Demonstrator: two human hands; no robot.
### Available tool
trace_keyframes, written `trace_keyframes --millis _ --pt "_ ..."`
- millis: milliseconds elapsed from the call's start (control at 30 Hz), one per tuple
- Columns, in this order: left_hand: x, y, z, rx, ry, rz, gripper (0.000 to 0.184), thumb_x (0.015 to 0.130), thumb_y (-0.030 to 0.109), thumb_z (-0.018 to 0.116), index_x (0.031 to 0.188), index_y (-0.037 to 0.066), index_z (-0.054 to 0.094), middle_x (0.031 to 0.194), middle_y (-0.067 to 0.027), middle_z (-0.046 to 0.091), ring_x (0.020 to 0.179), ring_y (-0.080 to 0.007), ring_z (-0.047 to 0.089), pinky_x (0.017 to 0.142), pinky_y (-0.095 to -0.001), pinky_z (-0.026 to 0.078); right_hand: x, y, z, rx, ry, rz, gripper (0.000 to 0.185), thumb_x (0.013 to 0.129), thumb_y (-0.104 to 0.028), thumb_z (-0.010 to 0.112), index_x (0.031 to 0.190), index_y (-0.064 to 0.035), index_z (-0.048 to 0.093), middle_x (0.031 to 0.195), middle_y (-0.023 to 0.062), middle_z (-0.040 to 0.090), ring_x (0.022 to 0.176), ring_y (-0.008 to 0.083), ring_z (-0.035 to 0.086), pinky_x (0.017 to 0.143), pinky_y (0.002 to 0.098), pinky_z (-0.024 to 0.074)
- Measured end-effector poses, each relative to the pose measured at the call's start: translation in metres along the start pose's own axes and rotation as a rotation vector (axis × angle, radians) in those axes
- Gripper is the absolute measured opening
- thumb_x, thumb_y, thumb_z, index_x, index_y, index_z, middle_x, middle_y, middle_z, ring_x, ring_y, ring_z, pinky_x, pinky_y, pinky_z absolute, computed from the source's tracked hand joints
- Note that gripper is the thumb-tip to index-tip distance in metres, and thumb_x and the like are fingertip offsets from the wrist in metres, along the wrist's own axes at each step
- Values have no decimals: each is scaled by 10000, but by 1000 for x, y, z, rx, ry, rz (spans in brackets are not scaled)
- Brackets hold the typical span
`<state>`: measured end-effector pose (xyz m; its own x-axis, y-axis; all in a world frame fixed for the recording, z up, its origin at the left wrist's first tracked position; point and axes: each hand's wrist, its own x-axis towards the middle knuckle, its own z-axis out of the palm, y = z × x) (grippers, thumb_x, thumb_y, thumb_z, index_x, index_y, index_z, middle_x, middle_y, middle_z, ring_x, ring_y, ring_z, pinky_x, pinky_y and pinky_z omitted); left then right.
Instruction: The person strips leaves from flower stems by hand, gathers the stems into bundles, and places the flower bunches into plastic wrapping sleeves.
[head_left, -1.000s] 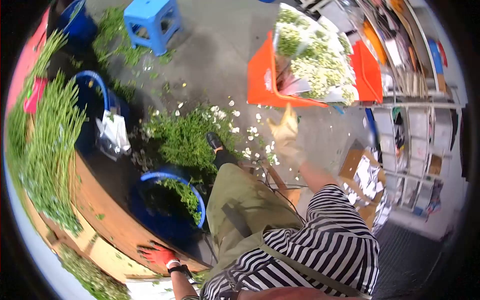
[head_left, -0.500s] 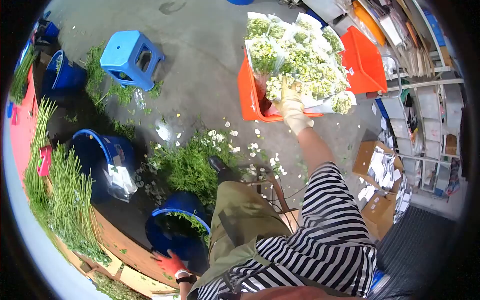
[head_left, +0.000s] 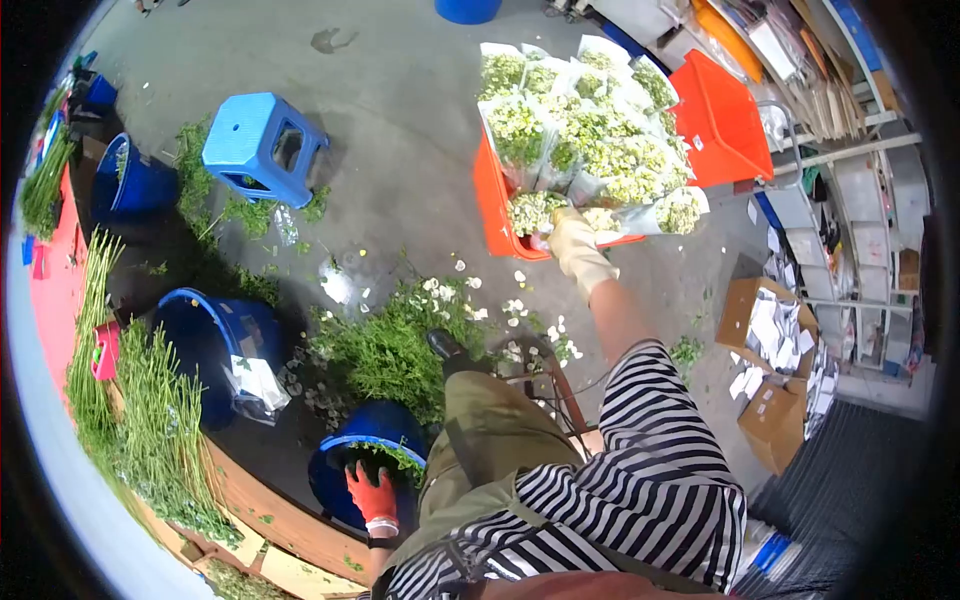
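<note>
My right hand [head_left: 580,250], in a cream glove, reaches to the near edge of an orange bin [head_left: 492,200]. Its fingers are among wrapped bunches of white-green flowers [head_left: 610,140] that fill the bin; whether they grip one is hidden. My left hand [head_left: 372,494], in a red glove, is over the near side of a blue bucket [head_left: 330,470] with green leaves inside. Its fingers are spread and hold nothing visible.
Long green stems [head_left: 165,430] lie on the wooden table [head_left: 270,490] at left. A blue stool [head_left: 245,140] stands beyond. Cut greenery [head_left: 385,340] and white petals litter the floor by my foot. Cardboard boxes [head_left: 775,425] of paper and shelves [head_left: 860,240] are at right.
My right hand has gone from above the floor to the flowers in the orange bin. My left hand has left the table edge for the blue bucket. The view has shifted.
</note>
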<state>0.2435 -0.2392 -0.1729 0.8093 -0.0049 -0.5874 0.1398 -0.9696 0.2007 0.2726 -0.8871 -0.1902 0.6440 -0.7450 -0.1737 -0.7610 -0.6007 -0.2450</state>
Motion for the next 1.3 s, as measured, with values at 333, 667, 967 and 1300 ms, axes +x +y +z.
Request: trace_keyframes --millis 333,667,967,1300 --pt "28 -25 37 -176 9 140 881 812 436 810 1520 74 432 1587 -262 366 1424 -457 393 1165 -480 379 -34 -83 -151 -286 45 -364 247 729 -63 753 966 -50 686 954 188 679 917 365 679 801 428 529" --pt "23 177 -24 -552 226 872 1185 716 458 887 1585 -29 245 1604 -324 290 1499 -464 284 1236 -497 264 -229 -260 -333 -259 87 -887 252 655 15 739 887 -33 655 866 162 636 833 348 650 744 390 515" --pt "-41 150 -60 -857 444 825 1466 596 483 954 1619 -15 29 1641 -341 138 1526 -480 192 1253 -483 233 -397 -363 -343 -160 29 -1424 324 533 134 665 813 -16 605 781 145 577 726 326 602 655 354 482" --pt "-83 -67 -11 -947 798 470 1388 595 329 985 1602 -5 90 1579 -283 340 1433 -397 434 1148 -432 414 -551 -497 -270 -187 -155 -2074 270 646 -60 812 878 -62 674 842 138 659 794 338 680 697 386 547"
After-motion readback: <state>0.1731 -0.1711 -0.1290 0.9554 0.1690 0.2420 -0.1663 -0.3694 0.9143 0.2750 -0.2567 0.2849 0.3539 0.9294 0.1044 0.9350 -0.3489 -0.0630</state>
